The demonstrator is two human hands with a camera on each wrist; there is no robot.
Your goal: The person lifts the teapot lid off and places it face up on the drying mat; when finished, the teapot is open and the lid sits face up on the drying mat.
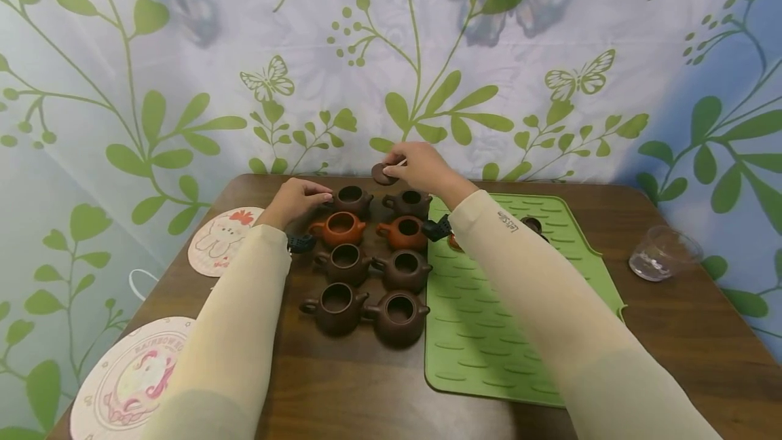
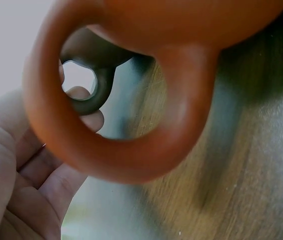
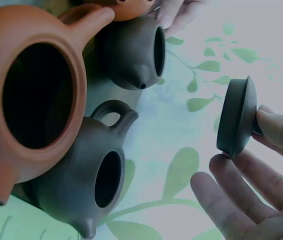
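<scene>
My right hand [image 1: 421, 167] pinches a round dark brown lid [image 3: 236, 117] by its knob, raised near the back edge beside the back-right dark teapot [image 1: 411, 205]. That teapot's mouth is uncovered. At the back left, my left hand [image 1: 294, 201] holds the handle of another lidless dark teapot [image 1: 354, 206]; fingers and thumb meet at the handle in the left wrist view, partly hidden behind an orange teapot's handle [image 2: 186, 120]. Two columns of lidless teapots stand between my arms, with an orange teapot [image 1: 342, 229] on the left, a second orange teapot [image 1: 406, 233] on the right and dark ones nearer.
Right of the teapots lies a green ridged mat [image 1: 476, 331], with a small dark piece [image 1: 531, 224] on it partly behind my right sleeve. A clear cup [image 1: 666, 253] stands far right. Two round printed mats, a small one [image 1: 214, 250] and a larger one [image 1: 98, 392], lie left.
</scene>
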